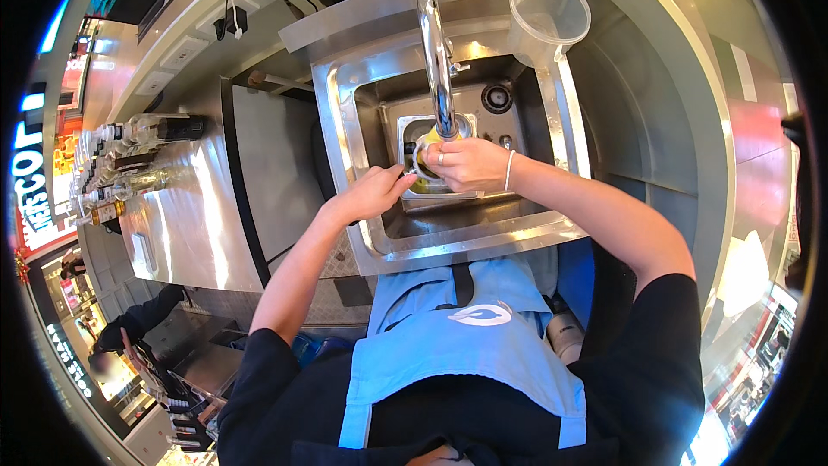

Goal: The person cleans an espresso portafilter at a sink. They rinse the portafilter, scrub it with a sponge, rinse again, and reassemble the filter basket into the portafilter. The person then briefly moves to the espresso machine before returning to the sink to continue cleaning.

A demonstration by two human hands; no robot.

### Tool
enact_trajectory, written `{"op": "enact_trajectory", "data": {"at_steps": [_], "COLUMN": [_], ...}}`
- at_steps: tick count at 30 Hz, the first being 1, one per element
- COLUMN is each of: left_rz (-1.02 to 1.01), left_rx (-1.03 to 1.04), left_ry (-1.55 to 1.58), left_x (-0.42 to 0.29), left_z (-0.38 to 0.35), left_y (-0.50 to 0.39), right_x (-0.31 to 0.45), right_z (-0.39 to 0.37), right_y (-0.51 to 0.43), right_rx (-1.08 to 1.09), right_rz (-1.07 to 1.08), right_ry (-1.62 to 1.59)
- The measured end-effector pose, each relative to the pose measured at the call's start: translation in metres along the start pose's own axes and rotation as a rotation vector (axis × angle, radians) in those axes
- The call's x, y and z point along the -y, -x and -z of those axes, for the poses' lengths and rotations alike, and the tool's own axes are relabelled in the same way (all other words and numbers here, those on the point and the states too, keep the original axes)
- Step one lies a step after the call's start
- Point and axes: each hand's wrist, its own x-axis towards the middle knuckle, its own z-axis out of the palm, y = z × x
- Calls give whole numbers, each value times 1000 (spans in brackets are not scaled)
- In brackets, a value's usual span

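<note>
Both my hands are over a stainless steel sink basin (446, 217), under the tip of a curved chrome faucet (435, 55). My right hand (471, 165), with a ring and a white wristband, has its fingers curled over the rim of a clear round vessel (418, 165). From the other side, the thumb and fingers of my left hand (378, 193) pinch its near left edge. A yellow item (447, 132), perhaps a sponge, shows just beyond my right fingers and is mostly hidden. Below sits a small rectangular steel pan (430, 202) inside the basin.
A large clear plastic tub (550, 16) stands at the sink's back right corner. A black drain strainer (497, 98) lies at the basin's back. Pump bottles (145, 129) line the steel counter (187, 207) on the left. Another person (139, 327) is at lower left.
</note>
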Motion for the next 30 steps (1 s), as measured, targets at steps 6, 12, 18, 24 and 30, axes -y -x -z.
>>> {"op": "enact_trajectory", "data": {"at_steps": [6,12,18,24,30], "left_rz": [5,134,93,137,221], "left_rx": [-133,-319,-346,-411,-168], "left_ry": [46,162,66,184,457], "left_x": [1,-5,-8,-6,0], "left_z": [-10,-59,-58,-60,-50], "left_y": [1,6,6,6,16], "right_x": [30,55,57,39,2], "right_z": [-10,-26,-36,-31,1], "right_y": [-32,-53,-56,-47,-24], "right_rx": [170,-53,-393,-227,125], "right_rz": [-599,-1330,-1724,-1251,-326], "right_ry": [-46,-516,-796,-889,-298]}}
